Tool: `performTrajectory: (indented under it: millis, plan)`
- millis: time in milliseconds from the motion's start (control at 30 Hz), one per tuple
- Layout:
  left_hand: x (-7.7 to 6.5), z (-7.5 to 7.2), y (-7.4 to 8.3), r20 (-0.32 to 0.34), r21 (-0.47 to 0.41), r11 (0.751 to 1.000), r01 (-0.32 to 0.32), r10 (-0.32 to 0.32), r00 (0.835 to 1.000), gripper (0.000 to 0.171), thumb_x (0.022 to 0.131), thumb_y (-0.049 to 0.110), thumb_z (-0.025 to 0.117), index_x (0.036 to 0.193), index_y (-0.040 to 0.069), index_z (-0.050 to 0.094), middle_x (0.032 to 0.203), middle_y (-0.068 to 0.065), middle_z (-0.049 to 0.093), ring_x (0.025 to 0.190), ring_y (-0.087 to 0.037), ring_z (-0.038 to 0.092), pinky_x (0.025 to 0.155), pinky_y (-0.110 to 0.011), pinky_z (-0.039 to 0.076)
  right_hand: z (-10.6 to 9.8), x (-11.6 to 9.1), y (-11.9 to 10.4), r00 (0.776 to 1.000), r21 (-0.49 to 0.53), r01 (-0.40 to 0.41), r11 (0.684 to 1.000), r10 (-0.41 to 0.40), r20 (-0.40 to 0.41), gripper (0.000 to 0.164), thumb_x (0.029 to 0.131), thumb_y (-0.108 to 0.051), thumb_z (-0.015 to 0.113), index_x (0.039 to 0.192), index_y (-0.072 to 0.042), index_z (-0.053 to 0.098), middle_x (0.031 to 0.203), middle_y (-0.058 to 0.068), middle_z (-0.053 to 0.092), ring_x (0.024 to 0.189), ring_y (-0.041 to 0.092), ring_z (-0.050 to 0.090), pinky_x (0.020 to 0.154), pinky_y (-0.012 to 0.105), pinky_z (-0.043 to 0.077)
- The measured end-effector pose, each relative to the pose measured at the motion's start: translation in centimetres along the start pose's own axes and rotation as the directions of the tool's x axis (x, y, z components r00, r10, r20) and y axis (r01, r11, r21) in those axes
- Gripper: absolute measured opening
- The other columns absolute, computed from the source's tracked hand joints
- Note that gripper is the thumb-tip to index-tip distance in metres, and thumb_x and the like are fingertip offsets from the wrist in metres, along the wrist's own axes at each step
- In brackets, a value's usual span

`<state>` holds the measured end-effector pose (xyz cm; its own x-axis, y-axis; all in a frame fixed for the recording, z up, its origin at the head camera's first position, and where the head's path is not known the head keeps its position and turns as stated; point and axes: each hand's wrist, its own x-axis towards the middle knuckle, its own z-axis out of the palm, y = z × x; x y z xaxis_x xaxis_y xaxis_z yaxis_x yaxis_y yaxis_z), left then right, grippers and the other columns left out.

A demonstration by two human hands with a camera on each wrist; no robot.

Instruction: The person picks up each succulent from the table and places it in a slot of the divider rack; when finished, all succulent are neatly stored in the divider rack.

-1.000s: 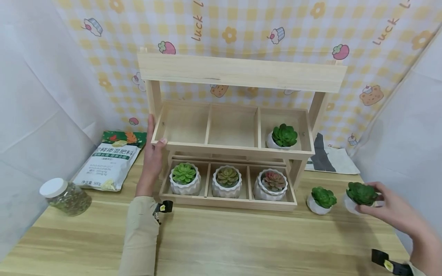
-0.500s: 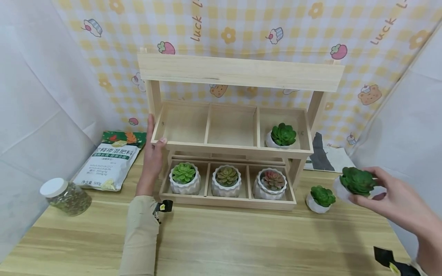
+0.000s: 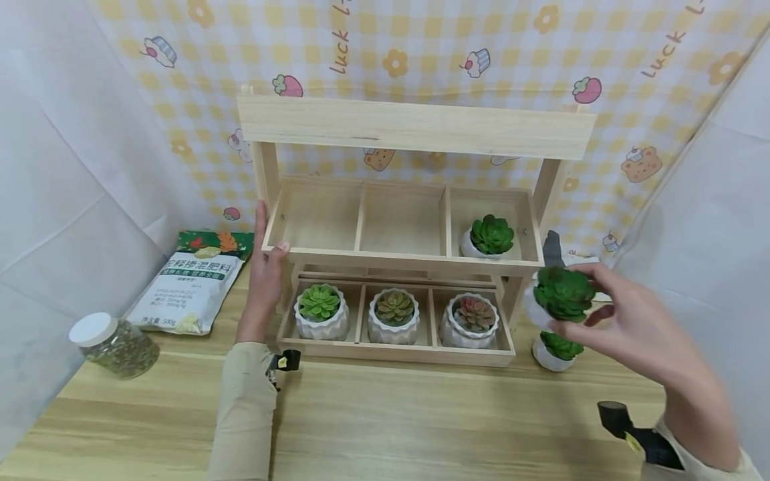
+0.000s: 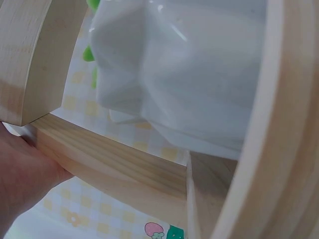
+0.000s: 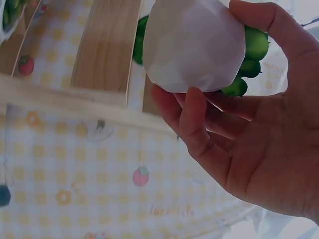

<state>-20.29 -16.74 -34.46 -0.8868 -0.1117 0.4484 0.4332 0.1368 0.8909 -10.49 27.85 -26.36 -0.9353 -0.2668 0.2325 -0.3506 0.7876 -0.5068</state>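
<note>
My right hand (image 3: 631,327) pinches a small potted succulent (image 3: 562,294) with dark green rosette leaves, raised off the table by the stand's right end. Thumb and fingertips press the sides of its white faceted pot (image 5: 194,47) in the right wrist view. At the opposite end my left hand (image 3: 265,277) grips the two-tier wooden plant stand (image 3: 415,123), thumb over the upper tray's front corner, fingers along its side. One green succulent (image 3: 492,235) sits in the upper right compartment. Another small potted succulent (image 3: 553,351) stands on the table, partly covered by the raised one.
The lower tray (image 3: 394,351) holds three succulents in fluted white pots. A fertilizer bag (image 3: 189,284) and a white-lidded jar (image 3: 117,344) lie on the left of the wooden table (image 3: 391,421). A patterned curtain (image 3: 397,40) hangs behind the stand.
My right hand has lifted the dark green succulent off the table and carried it left and up towards the upper tray. The left hand stays on the stand.
</note>
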Motion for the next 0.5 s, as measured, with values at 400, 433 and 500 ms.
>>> performTrajectory:
  millis: [400, 433, 500]
  plan:
    - [0.3, -0.4, -1.3, -0.001, -0.023, 1.0, 0.008, -0.008, 1.0, 0.073, 0.089, 0.015, 0.043, 0.15, 0.034, 0.007, 0.154, 0.008, 0.008, 0.137, -0.023, 0.018, 0.106, -0.052, 0.017, 2.8, 3.7, -4.5, 0.976, 0.08, 0.215, 0.973, -0.212, -0.044, 0.057, 0.07, -0.014, 0.078, 0.12, -0.006, 0.052, 0.1, 0.005, 0.062, 0.077, 0.012, 0.059, 0.056, 0.026, 0.052]
    - [0.3, -0.4, -1.3, 0.001, -0.025, 1.0, 0.007, -0.007, 1.0, 0.073, 0.089, 0.015, 0.043, 0.15, 0.033, 0.007, 0.154, 0.008, 0.007, 0.137, -0.023, 0.018, 0.106, -0.052, 0.017, 3.0, 4.0, -4.8, 0.977, 0.1, 0.212, 0.972, -0.209, -0.042, 0.057, 0.071, -0.013, 0.078, 0.121, -0.005, 0.052, 0.101, 0.007, 0.062, 0.076, 0.012, 0.061, 0.056, 0.026, 0.052]
    - [0.3, -0.3, -1.1, 0.003, -0.03, 1.0, 0.001, -0.001, 1.0, 0.073, 0.089, 0.014, 0.043, 0.15, 0.032, 0.007, 0.154, 0.008, 0.007, 0.137, -0.022, 0.018, 0.107, -0.051, 0.017, 3.3, 4.6, -5.5, 0.983, 0.138, 0.185, 0.973, -0.183, -0.03, 0.057, 0.072, -0.013, 0.076, 0.122, -0.005, 0.051, 0.103, 0.01, 0.062, 0.073, 0.012, 0.063, 0.056, 0.026, 0.052]
